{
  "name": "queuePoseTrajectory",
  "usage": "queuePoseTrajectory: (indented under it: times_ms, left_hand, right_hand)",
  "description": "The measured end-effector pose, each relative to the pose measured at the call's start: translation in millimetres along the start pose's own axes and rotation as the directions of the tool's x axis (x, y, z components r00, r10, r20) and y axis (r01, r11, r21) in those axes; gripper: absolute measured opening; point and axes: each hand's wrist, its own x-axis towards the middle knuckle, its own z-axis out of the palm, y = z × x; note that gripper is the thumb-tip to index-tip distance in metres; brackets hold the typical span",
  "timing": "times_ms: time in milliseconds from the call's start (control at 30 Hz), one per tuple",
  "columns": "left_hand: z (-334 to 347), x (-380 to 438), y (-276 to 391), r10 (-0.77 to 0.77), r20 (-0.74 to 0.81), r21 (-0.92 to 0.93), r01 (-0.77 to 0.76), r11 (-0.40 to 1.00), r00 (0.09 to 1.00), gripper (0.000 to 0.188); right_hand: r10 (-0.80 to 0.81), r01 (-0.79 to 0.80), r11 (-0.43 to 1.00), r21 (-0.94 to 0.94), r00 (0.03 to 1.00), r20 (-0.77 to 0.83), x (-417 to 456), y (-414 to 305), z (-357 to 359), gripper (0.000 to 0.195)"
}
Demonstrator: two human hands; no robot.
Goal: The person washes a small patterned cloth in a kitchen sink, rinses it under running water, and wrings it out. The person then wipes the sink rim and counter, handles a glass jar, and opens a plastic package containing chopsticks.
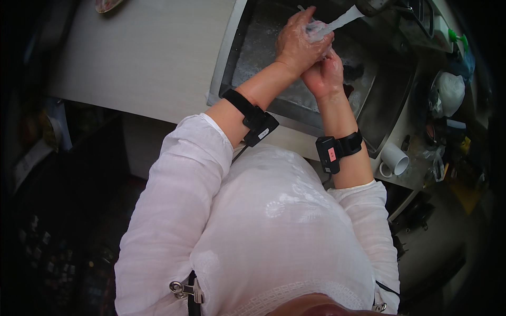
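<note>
Water runs from a faucet (373, 6) at the top of the view onto my wet hands, which are together over a metal sink (296, 104). My left hand (300, 39) is curled over a pale, wet item (316, 28) with pinkish spots, whose kind I cannot tell. Below and to the right of it, my right hand (326, 73) is turned partly palm up, its fingers mostly hidden behind the left hand. Whether the right hand also grips the item is not clear. Suds and water lie on the sink's floor, and something dark rests in it to the right.
A light countertop (138, 59) extends left of the sink, with part of a dish (106, 4) at its far edge. On the right, a white mug (394, 160) lies on its side near the counter's edge. Beyond it are a white plastic bag (450, 94) and assorted small items.
</note>
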Motion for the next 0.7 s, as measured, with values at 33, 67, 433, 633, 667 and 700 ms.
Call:
queuePoseTrajectory:
  times_ms: [33, 67, 433, 633, 667, 700]
  left_hand:
    - [0, -4, -4, -0.033, 0.063, 0.008, 0.033, 0.999, 0.997, 0.054]
    - [-1, -11, -7, -0.066, 0.125, 0.018, 0.064, 0.998, 0.990, 0.055]
    - [3, -13, -13, -0.091, 0.184, 0.020, 0.089, 0.996, 0.979, 0.037]
    - [3, -7, -8, -0.096, 0.175, -0.064, 0.108, 0.992, 0.980, 0.035]
    - [3, 1, -16, -0.154, 0.193, -0.090, 0.174, 0.981, 0.969, 0.036]
    - [0, 9, -15, -0.217, 0.205, -0.110, 0.243, 0.964, 0.954, 0.037]
  right_hand:
    - [0.009, -0.010, 1.000, 0.029, 0.999, 0.032, 2, -7, 0, 0.046]
    - [0.018, -0.021, 0.998, 0.058, 0.998, 0.063, 5, -16, -2, 0.045]
    - [-0.009, 0.011, 0.999, 0.051, 0.999, -0.039, 9, -5, -4, 0.027]
    - [0.026, -0.024, 0.999, 0.045, 0.999, -0.047, -1, 10, -7, 0.029]
    - [0.016, -0.015, 0.999, 0.032, 0.999, -0.048, -7, 9, 1, 0.030]
    - [0.015, -0.014, 1.000, 0.018, 0.999, -0.051, -9, 5, 6, 0.031]
